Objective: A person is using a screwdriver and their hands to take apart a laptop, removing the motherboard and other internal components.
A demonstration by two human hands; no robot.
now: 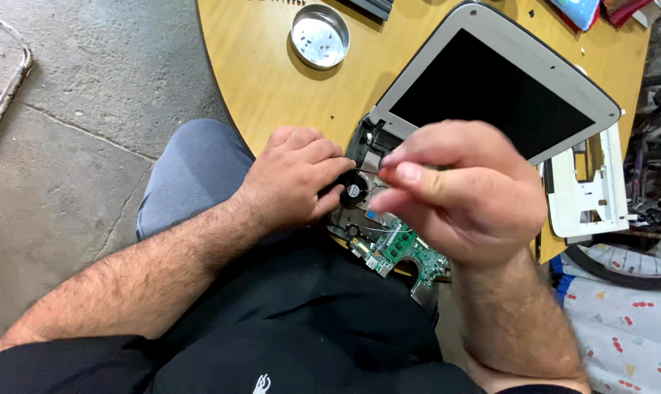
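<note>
An opened small laptop lies at the near edge of a round wooden table (272,80), its white-framed dark screen (498,84) tilted back. Its base is uncovered, showing a green circuit board (400,252) and a small black fan (353,192). My left hand (294,179) rests on the left side of the base, fingers curled around the fan area. My right hand (458,190) hovers above the base, thumb and forefinger pinched together; a thin dark wire runs toward the fan, and whether the fingers hold something tiny I cannot tell.
A round metal dish (319,35) with several small screws sits at the back of the table. A white plastic laptop cover (586,186) lies to the right. A bicycle wheel (622,263) and patterned cloth (626,328) are at right; concrete floor at left.
</note>
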